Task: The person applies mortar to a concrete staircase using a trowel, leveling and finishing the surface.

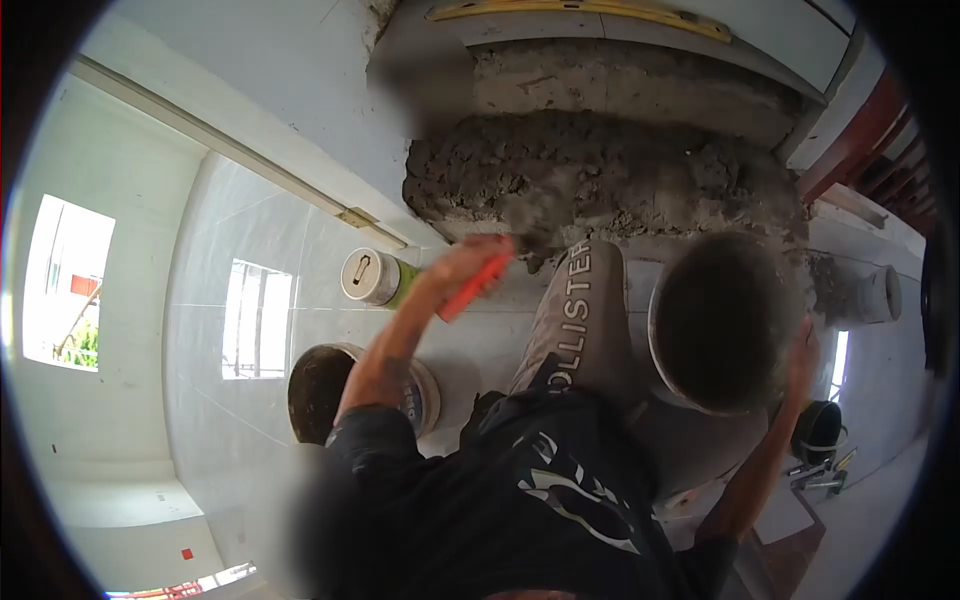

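My left hand [468,262] is closed on an orange-red tool [474,287]; motion blurs it, and its exact kind does not show. A greyish smear lies just past its far end, over the edge of the wet mortar bed [600,165]. On the right, my right hand [803,352] grips the outer side of a large bucket [655,335]. The bucket tilts with its mouth toward me, and its inside looks dark grey. My knee in printed trousers [580,310] stands between the tool and the bucket.
A bucket with a white lid [370,276] lies near the door frame. Another mortar-stained bucket [425,395] stands by my left elbow. At right are a white pail [880,294], a dark green bucket [818,430] and hand tools [828,478]. A yellow level [590,8] lies beyond the mortar.
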The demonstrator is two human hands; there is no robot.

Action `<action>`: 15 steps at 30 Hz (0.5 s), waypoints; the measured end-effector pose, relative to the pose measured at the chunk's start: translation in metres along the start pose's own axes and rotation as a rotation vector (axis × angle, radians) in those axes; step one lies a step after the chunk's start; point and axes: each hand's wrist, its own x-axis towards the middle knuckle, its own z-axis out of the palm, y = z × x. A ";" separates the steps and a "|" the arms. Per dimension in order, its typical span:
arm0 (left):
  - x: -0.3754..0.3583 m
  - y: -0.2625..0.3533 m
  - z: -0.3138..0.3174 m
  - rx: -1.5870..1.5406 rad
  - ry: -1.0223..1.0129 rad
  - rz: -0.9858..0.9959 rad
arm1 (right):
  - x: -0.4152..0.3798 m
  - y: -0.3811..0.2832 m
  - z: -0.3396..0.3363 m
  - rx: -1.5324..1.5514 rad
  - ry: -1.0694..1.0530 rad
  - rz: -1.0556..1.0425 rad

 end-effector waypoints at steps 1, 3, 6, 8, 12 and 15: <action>0.006 0.004 -0.023 0.033 0.093 0.030 | 0.005 0.016 0.006 -0.013 -0.025 -0.014; 0.013 0.018 -0.061 0.172 0.266 0.027 | 0.021 0.042 0.020 -0.022 -0.070 -0.035; 0.051 0.026 -0.114 0.648 0.507 0.264 | 0.040 0.077 0.010 0.094 -0.026 -0.148; 0.077 0.026 -0.143 0.913 0.604 0.304 | 0.040 0.079 0.009 0.134 -0.135 -0.081; 0.124 -0.011 -0.191 1.238 0.818 0.428 | 0.053 0.094 0.010 0.103 -0.076 -0.186; 0.120 -0.021 -0.190 1.061 0.875 0.579 | 0.055 0.102 0.019 0.104 0.016 -0.162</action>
